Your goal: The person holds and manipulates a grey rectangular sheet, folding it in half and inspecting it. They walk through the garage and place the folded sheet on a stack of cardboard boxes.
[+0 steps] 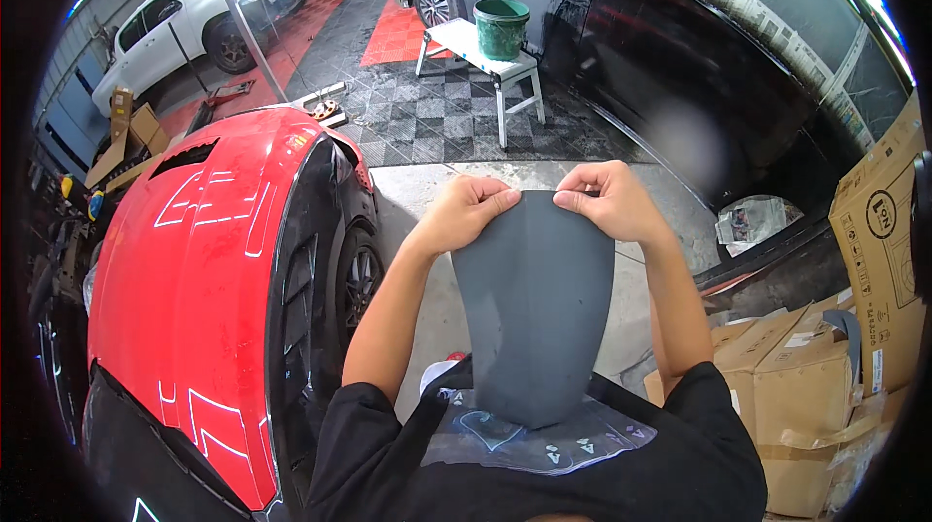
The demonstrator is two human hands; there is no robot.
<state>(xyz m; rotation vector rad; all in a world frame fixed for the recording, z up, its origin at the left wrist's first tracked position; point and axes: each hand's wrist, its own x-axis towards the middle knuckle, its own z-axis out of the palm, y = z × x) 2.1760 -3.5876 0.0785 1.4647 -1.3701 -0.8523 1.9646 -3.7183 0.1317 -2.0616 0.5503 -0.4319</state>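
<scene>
A dark grey flexible sheet (536, 299), matt like sandpaper, hangs in front of my chest with a few darker patches on it. Thumb and fingers of my left hand (468, 213) pinch its upper left corner. At the upper right corner my right hand (617, 202) pinches it the same way. The sheet bows slightly along its length, and its lower end curves in against my black shirt (408, 464). Both forearms are raised, elbows out to the sides.
To the left stands a red car body (194, 299). Ahead, a green bucket (502, 32) sits on a white folding step bench (456, 39). A black car (670, 66) with masked windows fills the right side, with cardboard boxes (791, 367) nearer. A white vehicle (170, 27) stands far left.
</scene>
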